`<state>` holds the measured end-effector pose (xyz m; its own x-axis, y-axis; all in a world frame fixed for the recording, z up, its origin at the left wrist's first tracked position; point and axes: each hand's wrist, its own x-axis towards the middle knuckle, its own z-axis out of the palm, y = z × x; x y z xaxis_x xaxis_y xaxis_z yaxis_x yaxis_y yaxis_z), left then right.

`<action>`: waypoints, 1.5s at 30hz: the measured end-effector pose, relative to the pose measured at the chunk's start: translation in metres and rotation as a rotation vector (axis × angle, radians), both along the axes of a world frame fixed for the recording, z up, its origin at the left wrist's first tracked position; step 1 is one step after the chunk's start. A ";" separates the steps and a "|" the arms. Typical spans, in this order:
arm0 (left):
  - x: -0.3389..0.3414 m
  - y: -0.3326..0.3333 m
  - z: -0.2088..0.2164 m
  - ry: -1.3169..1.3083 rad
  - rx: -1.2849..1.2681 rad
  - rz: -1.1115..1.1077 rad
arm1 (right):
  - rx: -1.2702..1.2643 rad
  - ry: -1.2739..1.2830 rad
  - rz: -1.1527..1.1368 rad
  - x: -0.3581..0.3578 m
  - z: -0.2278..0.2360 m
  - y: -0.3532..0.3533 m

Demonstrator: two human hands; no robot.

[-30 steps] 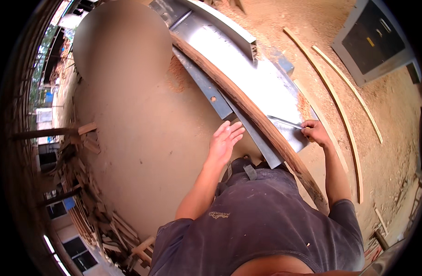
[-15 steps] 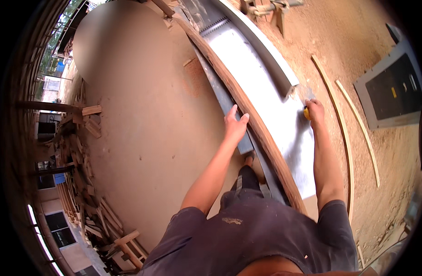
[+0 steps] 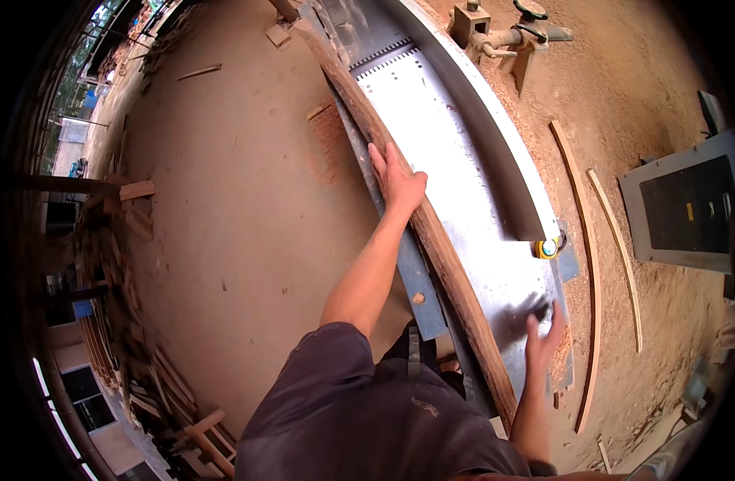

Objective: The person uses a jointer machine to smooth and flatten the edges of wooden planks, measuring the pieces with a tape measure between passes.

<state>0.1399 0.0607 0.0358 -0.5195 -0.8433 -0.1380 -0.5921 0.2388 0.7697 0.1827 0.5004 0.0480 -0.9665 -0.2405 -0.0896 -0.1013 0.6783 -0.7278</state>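
Observation:
A long, rough-edged wooden plank (image 3: 462, 298) lies lengthwise along the left side of a shiny metal jointer bed (image 3: 432, 132). My left hand (image 3: 399, 186) is on the plank about midway, its fingers over the left side and thumb toward the right. Over the near right part of the bed hovers my right hand (image 3: 544, 341), empty, slightly blurred, fingers apart; its shadow falls on the metal. A yellow tape measure (image 3: 547, 248) sits at the near end of the machine's long fence (image 3: 508, 172).
Two thin wood strips (image 3: 589, 272) lie on the dusty ground at right, near a grey metal cabinet (image 3: 680, 200). A clamp-like metal fitting (image 3: 508, 40) stands beyond the fence. Scrap lumber (image 3: 135, 297) is piled at left. Sawdust (image 3: 327, 144) lies beside the bed.
My left hand has come down onto the plank. My right hand has let go of the yellow tape measure, left it by the fence end, and moved back toward me.

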 end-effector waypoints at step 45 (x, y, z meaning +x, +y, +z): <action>0.035 0.255 -0.016 -0.092 -0.333 -0.328 | 0.580 -0.210 -0.127 0.419 0.062 0.407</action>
<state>0.1748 0.3152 0.0199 -0.7638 -0.6432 0.0538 -0.5066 0.6492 0.5673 0.6019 0.9075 0.1104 -0.9320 0.0200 -0.3620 0.1114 0.9660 -0.2334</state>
